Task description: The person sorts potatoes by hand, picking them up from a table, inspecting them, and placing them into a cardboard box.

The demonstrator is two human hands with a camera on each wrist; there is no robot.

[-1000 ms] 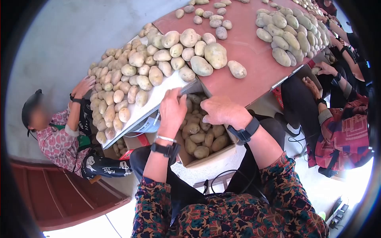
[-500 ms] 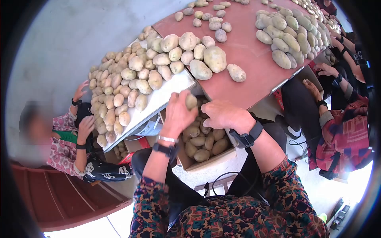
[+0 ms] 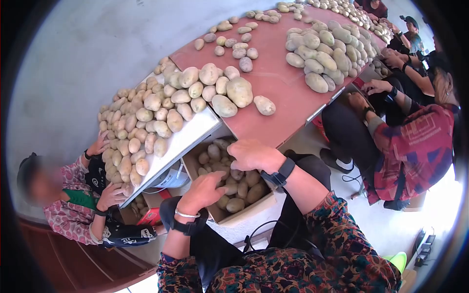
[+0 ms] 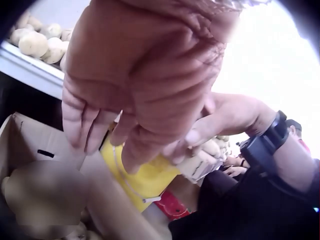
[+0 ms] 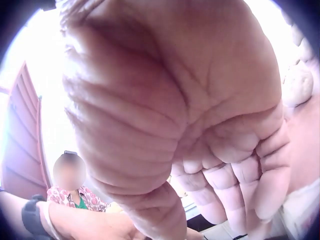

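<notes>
A cardboard box [image 3: 249, 210] holding several potatoes [image 3: 235, 205] stands below the table edge in the head view. My left hand [image 3: 201, 191] hovers over its near left side, fingers loosely bent. In the left wrist view that hand [image 4: 145, 75] shows an empty palm and fingers pointing down. Over the box's far right side is my right hand [image 3: 256, 155]. Its palm [image 5: 200, 90] is bare in the right wrist view, with the fingers relaxed and slightly bent. The two hands are apart in the head view.
Potatoes are heaped on the white tabletop [image 3: 195, 127] at left; more piles lie on the red table [image 3: 273, 93]. A person in a pink patterned top [image 3: 73, 219] sits at left, others at right. A bucket [image 3: 175, 178] stands under the table.
My left hand has let go of the potato it held half a second ago and has come down nearer the box's left side. The head view has shifted; my right hand remains over the box.
</notes>
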